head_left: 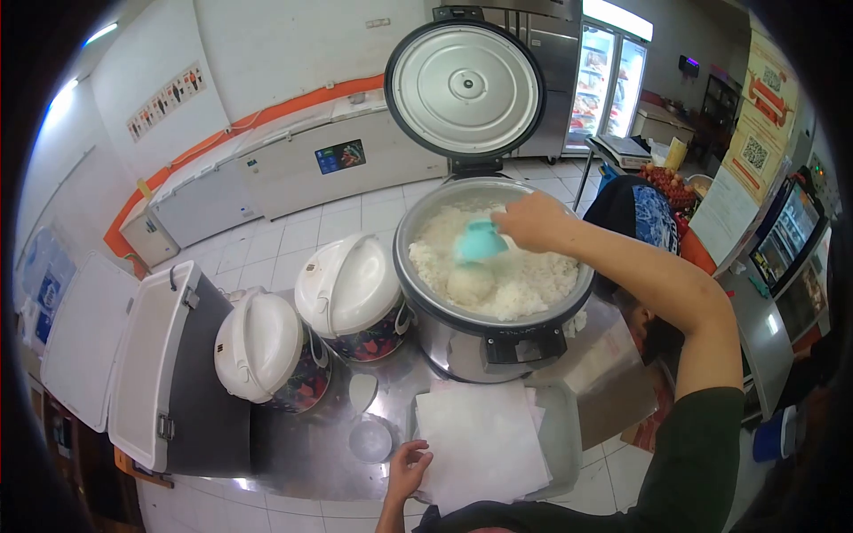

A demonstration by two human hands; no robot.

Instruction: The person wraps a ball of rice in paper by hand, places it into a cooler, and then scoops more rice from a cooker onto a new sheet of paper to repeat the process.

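In the head view, the right hand [533, 222] is gripping a teal rice scoop [480, 242] and holding it over the white rice [524, 275] inside the large rice cooker [462, 342], whose lid [465, 87] is standing open behind. In front of the cooker, the left hand [407, 471] is touching the edge of the white paper sheets [484, 440] on the steel tabletop [302, 435]; whether it is pinching them cannot be told. Two small rice cookers [351, 293] are sitting left of the cooker.

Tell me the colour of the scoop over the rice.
Light teal scoop; the head view shows it.
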